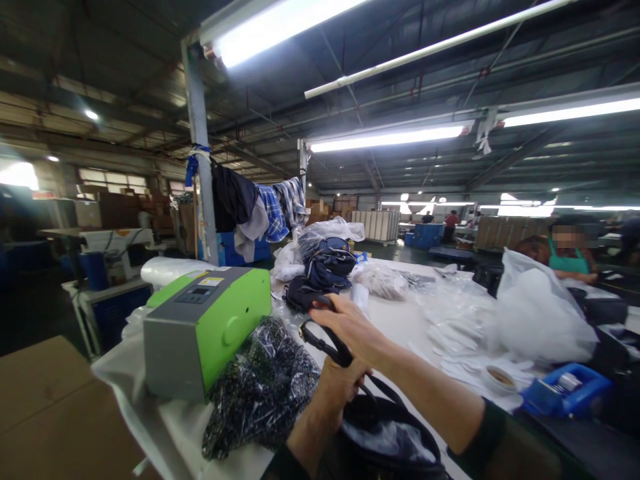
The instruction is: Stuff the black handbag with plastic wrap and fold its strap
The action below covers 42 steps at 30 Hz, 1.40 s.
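Observation:
A black strap [327, 345] with a metal buckle [302, 331] runs in a loop between my hands above the table. My left hand [343, 385] is closed around its lower part, near the rim of a black bag [431, 437]. Higher up and farther forward, my right hand [345, 323] grips the upper part of the strap, its fingers partly hidden. Clear plastic [393, 440] shows inside the bag, whose lower part is cut off by the frame edge. Left of my hands lies a black-and-white speckled bundle in shiny clear plastic [265, 387].
A green and grey machine [220, 327] stands on the left of the white table [400, 320]. Dark blue backpacks [327, 263] are piled ahead. To the right are a white plastic bag [540, 313], a tape roll [500, 379] and a blue tray [567, 393]; a person [570, 260] is beyond.

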Available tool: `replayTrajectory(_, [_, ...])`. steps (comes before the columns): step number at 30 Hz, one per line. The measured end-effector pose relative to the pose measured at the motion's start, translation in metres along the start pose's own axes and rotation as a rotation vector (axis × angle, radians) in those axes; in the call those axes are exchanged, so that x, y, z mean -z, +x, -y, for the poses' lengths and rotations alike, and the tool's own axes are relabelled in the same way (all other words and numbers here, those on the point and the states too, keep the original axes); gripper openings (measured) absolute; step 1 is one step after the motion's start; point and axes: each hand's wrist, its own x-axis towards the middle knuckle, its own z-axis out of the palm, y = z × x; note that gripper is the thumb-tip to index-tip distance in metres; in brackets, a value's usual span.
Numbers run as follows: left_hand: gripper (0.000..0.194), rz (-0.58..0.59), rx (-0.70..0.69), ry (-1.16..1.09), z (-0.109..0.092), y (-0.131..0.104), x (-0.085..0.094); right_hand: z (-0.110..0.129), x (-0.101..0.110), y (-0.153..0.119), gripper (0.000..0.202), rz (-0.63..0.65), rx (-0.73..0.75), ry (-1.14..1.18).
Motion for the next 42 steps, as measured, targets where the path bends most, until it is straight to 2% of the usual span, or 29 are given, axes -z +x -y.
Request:
replayTrajectory(2, [0.038,-0.038,0.002,-0.012,0.001,0.001,0.000,-0.014,0.007,-0.004,0.032,0.032,0.028,0.094])
replayTrajectory(4, [0.041,-0.077,-0.010,-0.030,0.000,0.000,0.002,-0.039,0.017,-0.011,0.051,0.094,0.010,0.236])
replayTrajectory(6, [0.042,-0.106,-0.025,-0.045,-0.002,-0.001,0.006,-0.069,0.027,-0.022,0.058,0.244,-0.091,0.320])
replayTrajectory(8, [0.044,-0.123,-0.033,-0.057,-0.004,-0.003,0.009,-0.099,0.037,-0.035,0.047,0.385,-0.184,0.300])
replayTrajectory(10, [0.046,-0.136,-0.035,-0.070,-0.005,-0.004,0.012,-0.121,0.047,-0.050,0.032,0.422,-0.219,0.289])
replayTrajectory(15, [0.048,-0.156,-0.016,-0.064,-0.004,-0.003,0.010,-0.140,0.076,-0.077,0.028,0.474,-0.311,0.406])
replayTrajectory(17, [0.048,-0.164,-0.016,-0.047,-0.004,-0.004,0.009,-0.147,0.086,-0.084,0.026,0.457,-0.336,0.425])
replayTrajectory(24, [0.046,-0.192,-0.051,0.034,-0.007,-0.006,0.007,-0.192,0.095,-0.115,0.030,0.318,-0.381,0.519])
replayTrajectory(29, [0.046,-0.160,-0.043,0.137,-0.002,-0.008,0.001,-0.199,0.103,-0.123,0.028,0.197,-0.364,0.426])
replayTrajectory(32, [0.048,-0.141,-0.026,0.208,0.000,-0.010,-0.002,-0.199,0.105,-0.130,0.022,0.011,-0.307,0.301])
replayTrajectory(36, [0.052,-0.139,-0.060,0.276,0.004,-0.015,-0.008,-0.208,0.090,-0.152,0.005,-0.241,-0.177,0.081])
replayTrajectory(39, [0.054,-0.197,-0.090,0.299,0.011,-0.017,-0.012,-0.220,0.077,-0.163,0.011,-0.419,0.047,-0.135])
replayTrajectory(42, [0.053,-0.248,-0.114,0.229,0.015,-0.012,-0.013,-0.219,0.072,-0.158,0.015,-0.659,0.153,-0.223])
